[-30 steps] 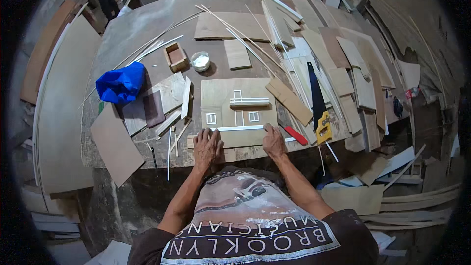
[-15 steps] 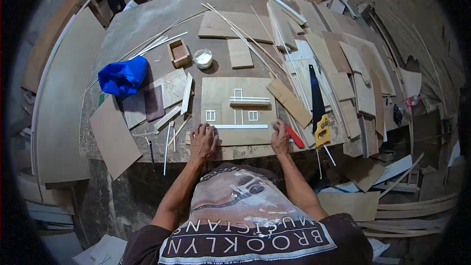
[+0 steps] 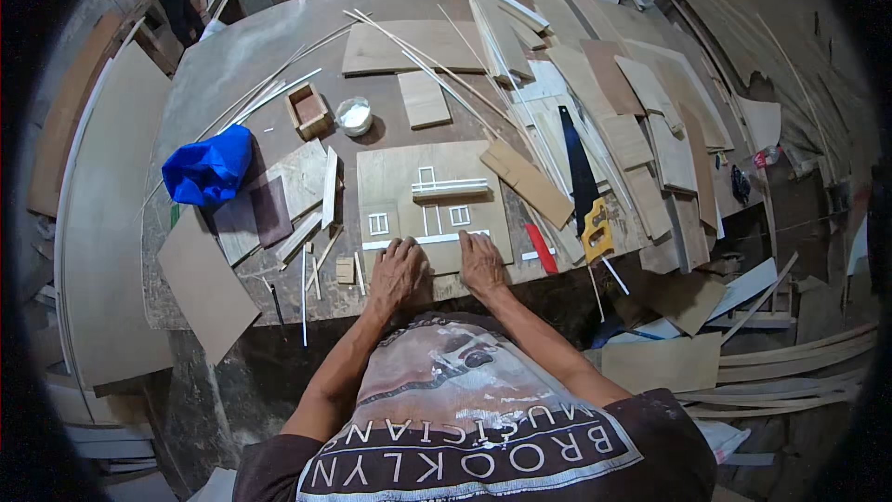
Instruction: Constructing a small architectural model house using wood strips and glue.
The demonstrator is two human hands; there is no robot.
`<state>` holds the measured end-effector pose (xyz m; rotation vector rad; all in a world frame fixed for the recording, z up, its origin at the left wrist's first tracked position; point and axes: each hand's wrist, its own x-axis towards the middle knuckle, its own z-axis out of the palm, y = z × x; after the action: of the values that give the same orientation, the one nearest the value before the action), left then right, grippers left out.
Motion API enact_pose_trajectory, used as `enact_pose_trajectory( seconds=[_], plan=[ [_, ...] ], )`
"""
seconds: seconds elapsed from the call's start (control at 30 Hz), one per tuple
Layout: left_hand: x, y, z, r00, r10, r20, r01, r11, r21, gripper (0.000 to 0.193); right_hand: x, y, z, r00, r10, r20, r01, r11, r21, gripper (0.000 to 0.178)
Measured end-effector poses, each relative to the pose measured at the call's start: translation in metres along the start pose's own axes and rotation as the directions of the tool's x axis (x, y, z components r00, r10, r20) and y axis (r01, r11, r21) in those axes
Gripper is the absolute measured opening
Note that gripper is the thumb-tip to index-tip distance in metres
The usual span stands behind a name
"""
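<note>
A thin plywood board (image 3: 381, 177) lies flat before me, with small white window frames (image 3: 460, 215), a white door-shaped outline (image 3: 431, 220) and a raised ledge of stacked strips (image 3: 450, 189) on it. A long white strip (image 3: 439, 239) runs across the board below the windows. My left hand (image 3: 398, 271) bends over the board's near part, its curled fingertips at the strip's middle. At the strip's right end, the fingers of my right hand (image 3: 482, 265) are closed on it. My fingers partly cover the strip.
Right of the board lie a red-handled tool (image 3: 540, 248) and a handsaw (image 3: 587, 188) with a yellow grip. A blue bag (image 3: 207, 165), a small wooden box (image 3: 308, 110) and a tub of white paste (image 3: 354, 116) stand farther left. Plywood offcuts (image 3: 641, 139) crowd the right side.
My right hand has come inward from the board's right edge to the strip's right end. My left hand has slid rightward along the strip. The whole view has shifted slightly.
</note>
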<state>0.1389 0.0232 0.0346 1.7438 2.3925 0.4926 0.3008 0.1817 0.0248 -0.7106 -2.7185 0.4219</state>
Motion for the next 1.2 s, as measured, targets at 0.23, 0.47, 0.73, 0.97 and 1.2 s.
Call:
enact_pose_trajectory(
  seconds=[0.23, 0.47, 0.73, 0.97, 1.2],
  plan=[
    [-0.019, -0.020, -0.016, 0.995, -0.097, 0.013, 0.098, 0.991, -0.096, 0.037, -0.019, 0.024, -0.006, 0.996, 0.088, -0.005, -0.087, 0.993, 0.083, 0.046],
    [-0.029, -0.024, -0.014, 0.992, -0.120, -0.038, 0.121, 0.992, 0.029, 0.041, -0.022, 0.042, -0.006, 0.972, 0.225, -0.065, -0.220, 0.973, 0.072, 0.048],
    [-0.023, -0.017, -0.022, 0.989, -0.143, -0.025, 0.143, 0.990, -0.019, 0.035, -0.010, 0.072, -0.016, 0.923, 0.384, 0.023, -0.353, 0.822, 0.447, 0.051],
    [-0.007, 0.000, -0.013, 0.998, -0.058, -0.021, 0.058, 0.998, -0.023, 0.031, -0.013, 0.065, -0.019, 0.947, 0.314, -0.062, -0.284, 0.914, 0.289, 0.049],
    [0.001, 0.018, -0.006, 0.996, 0.045, 0.075, -0.041, 0.998, -0.055, 0.039, -0.015, 0.049, -0.013, 0.976, 0.210, -0.051, -0.201, 0.968, 0.150, 0.041]
  ],
)
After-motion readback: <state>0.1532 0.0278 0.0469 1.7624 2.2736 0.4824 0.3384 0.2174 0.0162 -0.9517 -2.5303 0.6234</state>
